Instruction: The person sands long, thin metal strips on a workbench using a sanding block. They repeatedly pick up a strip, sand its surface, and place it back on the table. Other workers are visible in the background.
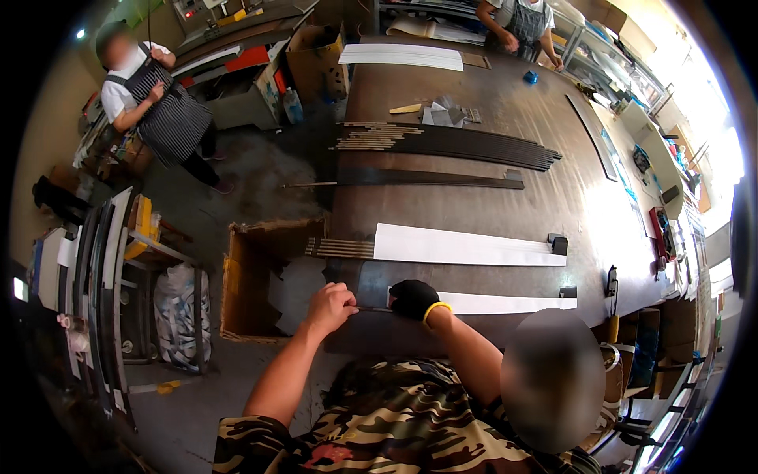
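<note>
My bare left hand (pixel 330 306) is closed on the left end of a thin dark metal rod (pixel 373 309), at the table's near edge. The fingers of my right hand (pixel 416 302), in a black glove with a yellow cuff, are wrapped round the same rod farther right. Just beyond the gloved hand lies a narrow white strip (pixel 509 303), with a small black block (pixel 567 292) on its right end. Farther off is a wider white strip (pixel 466 246) with several thin rods (pixel 341 248) sticking out at its left and another black block (pixel 558 239) at its right.
An open cardboard box (pixel 237 284) stands against the table's left edge. Black strips with rods (pixel 482 146) lie mid-table, beyond a single dark strip (pixel 426 179). One person in a striped apron (pixel 170 114) stands far left; another person (pixel 517 28) is at the far end.
</note>
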`<state>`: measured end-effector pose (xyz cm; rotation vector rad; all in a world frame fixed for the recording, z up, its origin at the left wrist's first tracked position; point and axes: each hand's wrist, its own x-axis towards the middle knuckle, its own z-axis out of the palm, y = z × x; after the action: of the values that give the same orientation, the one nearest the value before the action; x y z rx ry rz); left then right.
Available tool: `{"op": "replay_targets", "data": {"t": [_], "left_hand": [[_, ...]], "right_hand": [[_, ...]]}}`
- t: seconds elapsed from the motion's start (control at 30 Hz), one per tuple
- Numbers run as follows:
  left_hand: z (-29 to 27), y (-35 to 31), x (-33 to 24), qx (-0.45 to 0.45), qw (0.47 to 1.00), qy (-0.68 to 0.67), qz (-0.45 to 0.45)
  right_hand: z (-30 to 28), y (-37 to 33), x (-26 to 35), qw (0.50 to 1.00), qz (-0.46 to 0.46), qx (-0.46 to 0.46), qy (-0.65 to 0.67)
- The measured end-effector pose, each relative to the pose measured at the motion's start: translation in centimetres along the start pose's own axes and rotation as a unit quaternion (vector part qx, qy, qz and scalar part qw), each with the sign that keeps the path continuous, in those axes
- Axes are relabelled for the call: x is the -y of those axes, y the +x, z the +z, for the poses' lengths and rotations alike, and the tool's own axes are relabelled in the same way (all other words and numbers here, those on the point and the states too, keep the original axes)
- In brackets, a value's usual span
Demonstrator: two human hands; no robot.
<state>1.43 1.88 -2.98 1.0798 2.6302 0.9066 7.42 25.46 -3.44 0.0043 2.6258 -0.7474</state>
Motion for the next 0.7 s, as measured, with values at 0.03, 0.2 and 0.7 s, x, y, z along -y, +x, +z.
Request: {"op": "replay_targets", "data": {"t": [0.03, 0.2, 0.7], "left_hand": [[-0.1, 0.0, 0.0, 0.000, 1.000, 0.001, 0.003], [0.5, 0.2, -0.4, -0.007, 1.000, 0.021, 0.001], [1.5, 0.1, -1.4, 0.107, 0.950, 0.293, -0.012]], "right_hand": [[0.1, 0.0, 0.7, 1.000, 0.005, -0.007, -0.008], [2.6, 1.1, -6.0, 0.991, -0.049, -0.099, 0.079], [0.9, -80.8, -45.0, 0.430, 0.733, -0.524, 0.049]]}}
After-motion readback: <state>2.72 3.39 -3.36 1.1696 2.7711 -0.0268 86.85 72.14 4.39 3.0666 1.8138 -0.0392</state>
